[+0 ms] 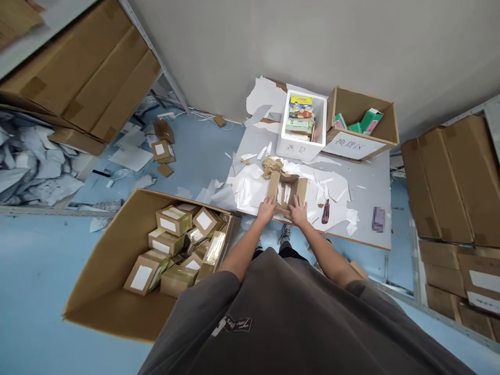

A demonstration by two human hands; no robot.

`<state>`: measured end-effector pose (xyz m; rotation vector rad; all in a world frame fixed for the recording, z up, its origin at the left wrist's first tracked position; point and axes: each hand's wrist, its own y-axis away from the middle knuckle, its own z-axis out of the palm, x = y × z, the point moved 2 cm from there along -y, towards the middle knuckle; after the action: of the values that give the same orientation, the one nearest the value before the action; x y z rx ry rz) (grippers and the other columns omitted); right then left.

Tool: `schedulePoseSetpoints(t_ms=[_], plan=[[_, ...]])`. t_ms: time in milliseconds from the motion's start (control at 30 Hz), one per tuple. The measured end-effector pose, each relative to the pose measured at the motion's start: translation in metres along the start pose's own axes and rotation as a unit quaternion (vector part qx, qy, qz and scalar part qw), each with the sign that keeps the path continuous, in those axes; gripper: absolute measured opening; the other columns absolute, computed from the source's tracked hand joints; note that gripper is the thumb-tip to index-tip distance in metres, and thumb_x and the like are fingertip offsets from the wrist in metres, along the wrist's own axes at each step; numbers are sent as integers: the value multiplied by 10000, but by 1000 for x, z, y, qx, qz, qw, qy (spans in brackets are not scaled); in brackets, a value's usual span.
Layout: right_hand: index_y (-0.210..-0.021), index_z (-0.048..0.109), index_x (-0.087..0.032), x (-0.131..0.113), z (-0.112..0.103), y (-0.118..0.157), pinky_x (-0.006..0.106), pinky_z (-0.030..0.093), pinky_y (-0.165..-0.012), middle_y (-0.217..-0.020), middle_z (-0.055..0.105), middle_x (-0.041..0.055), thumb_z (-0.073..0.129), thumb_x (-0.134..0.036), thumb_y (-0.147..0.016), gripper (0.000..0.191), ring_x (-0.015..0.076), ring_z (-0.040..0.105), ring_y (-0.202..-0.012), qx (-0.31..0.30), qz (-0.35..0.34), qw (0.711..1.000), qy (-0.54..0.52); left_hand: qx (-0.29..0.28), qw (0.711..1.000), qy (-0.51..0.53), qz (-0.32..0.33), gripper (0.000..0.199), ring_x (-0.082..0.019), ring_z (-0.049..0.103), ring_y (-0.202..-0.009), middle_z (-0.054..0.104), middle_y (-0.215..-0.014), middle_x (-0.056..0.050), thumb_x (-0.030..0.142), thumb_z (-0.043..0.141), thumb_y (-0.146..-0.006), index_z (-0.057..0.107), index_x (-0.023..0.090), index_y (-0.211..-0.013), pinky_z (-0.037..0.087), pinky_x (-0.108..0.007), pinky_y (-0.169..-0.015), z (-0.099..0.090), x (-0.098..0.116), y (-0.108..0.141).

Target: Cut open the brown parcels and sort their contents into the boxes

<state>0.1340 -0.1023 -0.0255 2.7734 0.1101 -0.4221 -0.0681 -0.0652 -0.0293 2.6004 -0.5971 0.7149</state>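
Note:
A small cardboard box (288,200) lies with its flaps spread at the near edge of the table, and something pale and partly wrapped shows inside it. My left hand (266,209) grips the box at its left near corner. On the opposite side, my right hand (298,212) has its fingers on the right flap and near edge. Crumpled brown paper (273,166) sits just behind the box. A box cutter or similar tool with a red and black handle (325,212) lies to the right of my right hand.
A white foam bin (301,150) of books and a carton (350,151) with green boxes stand at the back of the table (367,187). On my left, a large open carton (101,284) holds several taped parcels (166,242). Stacked cartons flank both sides; scraps litter the floor.

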Motion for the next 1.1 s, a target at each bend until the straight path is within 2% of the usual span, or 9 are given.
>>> schedulePoseSetpoints(t_ms=[133, 267, 367, 467, 567, 667, 867, 967, 1100], plan=[[-1017, 823, -177, 2, 0, 6, 818, 120, -1271, -1815, 264, 199, 910, -330, -858, 237, 455, 140, -1699, 26, 23, 999, -16, 33, 999, 27, -2, 278, -361, 459, -1522, 497, -1685, -124, 109, 678, -932, 798, 228, -1153, 502, -564, -1202, 1, 9, 1], [-958, 827, -191, 15, -15, 33, 817, 184, -1269, -1812, 290, 161, 886, -380, -888, 210, 469, 155, -1694, 105, 34, 992, -54, 61, 996, 40, 43, 288, -322, 461, -1524, 525, -1670, -78, 122, 636, -960, 801, 260, -1152, 478, -535, -1246, -8, 34, 8], [-938, 830, -202, 43, -36, 72, 812, 181, -1279, -1818, 283, 124, 877, -384, -890, 195, 475, 120, -1699, 170, 35, 981, -86, 85, 992, 40, 85, 235, -319, 464, -1518, 545, -1653, -62, 154, 628, -982, 798, 264, -1103, 484, -531, -1242, -6, 75, 9], [-922, 834, -216, 88, -58, 124, 816, 190, -1280, -1825, 268, 78, 880, -431, -882, 223, 483, 75, -1702, 234, 55, 964, -113, 92, 985, 52, 134, 190, -338, 463, -1513, 538, -1659, -72, 178, 620, -1000, 791, 253, -1034, 498, -543, -1220, 8, 136, 4], [-964, 847, -222, 142, -76, 191, 815, 197, -1284, -1830, 253, 61, 887, -511, -866, 308, 496, 51, -1700, 296, 103, 942, -120, 77, 975, 75, 192, 179, -358, 448, -1524, 529, -1664, -83, 195, 624, -1008, 793, 253, -1023, 487, -560, -1228, 36, 210, -2], [-1000, 852, -226, 198, -81, 272, 808, 203, -1292, -1833, 244, 49, 898, -544, -844, 358, 508, 42, -1697, 343, 162, 917, -124, 44, 961, 105, 254, 173, -354, 425, -1548, 532, -1659, -61, 211, 641, -1008, 797, 270, -1053, 443, -566, -1275, 78, 289, -3], [-1011, 845, -217, 280, -52, 445, 774, 228, -1297, -1839, 227, 57, 860, -517, -885, 326, 507, 59, -1693, 405, 298, 857, -110, -69, 918, 100, 378, 186, -349, 403, -1568, 533, -1665, -56, 199, 647, -1008, 796, 277, -1087, 414, -587, -1293, 186, 438, 24], [-1145, 828, -225, 305, -26, 509, 789, 237, -1277, -1835, 233, 94, 858, -535, -876, 411, 522, 74, -1684, 402, 365, 833, -105, -100, 894, 72, 431, 251, -380, 399, -1584, 538, -1665, -91, 176, 698, -971, 794, 267, -1185, 408, -614, -1282, 226, 491, 48], [-1427, 695, -216, 326, -1, 565, 799, 292, -1237, -1789, 301, 192, 814, -583, -878, 671, 532, 163, -1659, 387, 445, 799, -117, -90, 876, -27, 472, 543, -381, 325, -1646, 469, -1725, -106, 226, 708, -978, 645, 287, -1514, 400, -614, -1280, 241, 524, 70]])
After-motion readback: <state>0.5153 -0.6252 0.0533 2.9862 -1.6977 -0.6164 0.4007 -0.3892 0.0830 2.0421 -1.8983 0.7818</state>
